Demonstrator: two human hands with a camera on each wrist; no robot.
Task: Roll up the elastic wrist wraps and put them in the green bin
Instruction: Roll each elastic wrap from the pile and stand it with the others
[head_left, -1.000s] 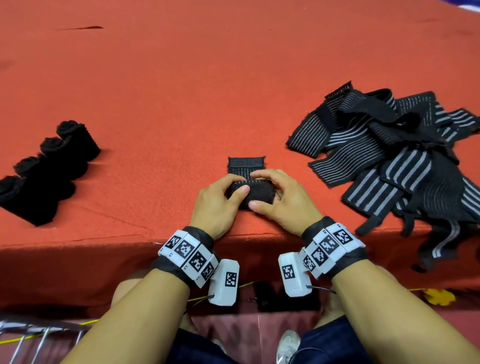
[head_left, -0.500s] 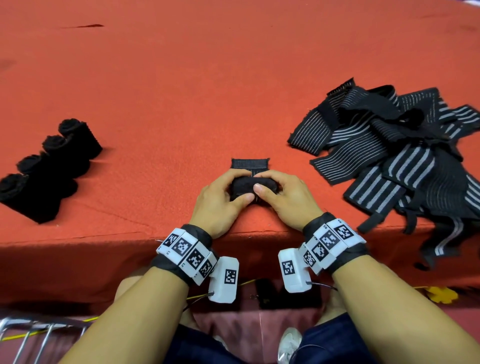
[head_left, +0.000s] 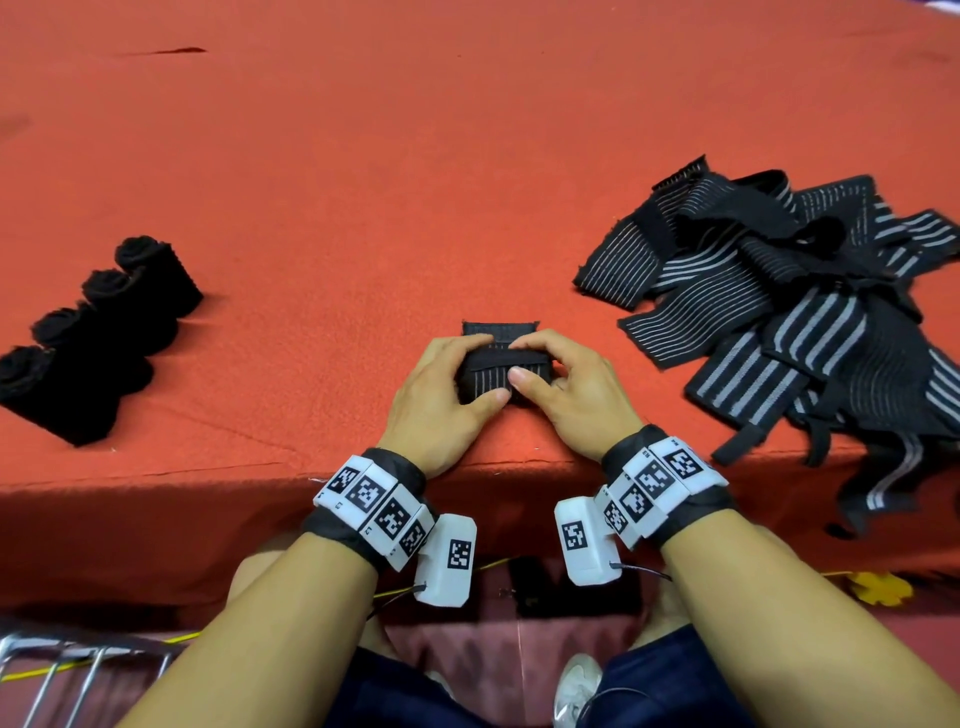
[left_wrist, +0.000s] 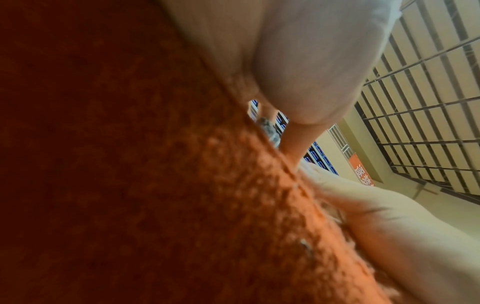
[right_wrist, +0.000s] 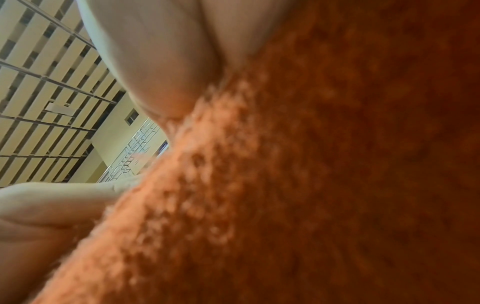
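A black elastic wrist wrap with thin pale stripes lies almost fully rolled near the table's front edge. Only a short flat tail sticks out behind the roll. My left hand grips the roll's left end, thumb on the near side and fingers curled over the top. My right hand holds the right end the same way. Both wrist views show little more than orange cloth and blurred palm. No green bin is in view.
Several finished black rolls lie in a row at the left of the orange table cloth. A heap of unrolled striped wraps covers the right side and hangs over the front edge. A metal frame shows lower left.
The roll has advanced away from me, and the flat tail behind it has shortened to a narrow strip. Both hands have stayed on the roll and shifted slightly forward.
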